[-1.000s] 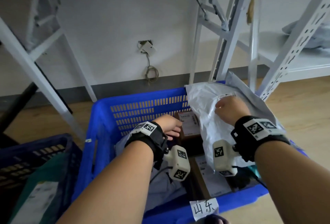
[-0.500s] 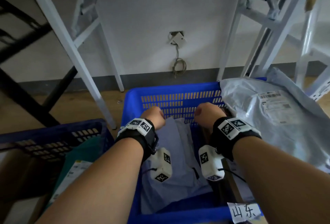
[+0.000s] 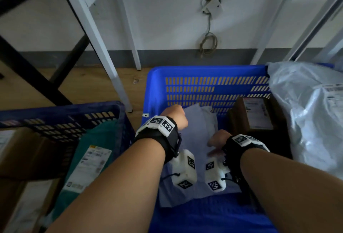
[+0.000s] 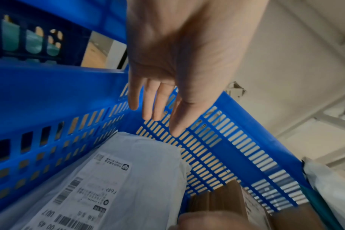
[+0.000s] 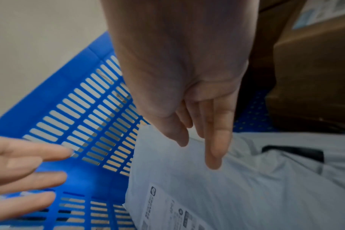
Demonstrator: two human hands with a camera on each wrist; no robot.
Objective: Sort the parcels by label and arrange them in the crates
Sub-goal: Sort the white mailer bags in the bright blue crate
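Both my hands reach down into a bright blue crate (image 3: 204, 73). A flat pale grey mailer bag (image 3: 196, 132) with a printed label (image 4: 85, 191) lies in its left half. My left hand (image 3: 173, 116) hovers over the bag's far end, fingers (image 4: 154, 107) straight and holding nothing. My right hand (image 3: 218, 141) hangs just above the same bag (image 5: 226, 186), fingers (image 5: 215, 143) straight and pointing down, also empty. A brown cardboard box (image 3: 256, 116) with a label stands in the crate's far right part. A big white plastic parcel (image 3: 311, 114) leans over the crate's right side.
A dark blue crate (image 3: 61, 117) stands to the left, holding a teal mailer (image 3: 89, 160) and a brown box (image 3: 24, 158). White rack legs (image 3: 96, 34) and a black leg (image 3: 27, 69) rise behind. A wall socket with a coiled cable (image 3: 208, 43) hangs on the wall.
My right hand let go of the big white parcel and moved left and down onto the grey mailer side. The left hand moved forward over the bag. The view swung left.
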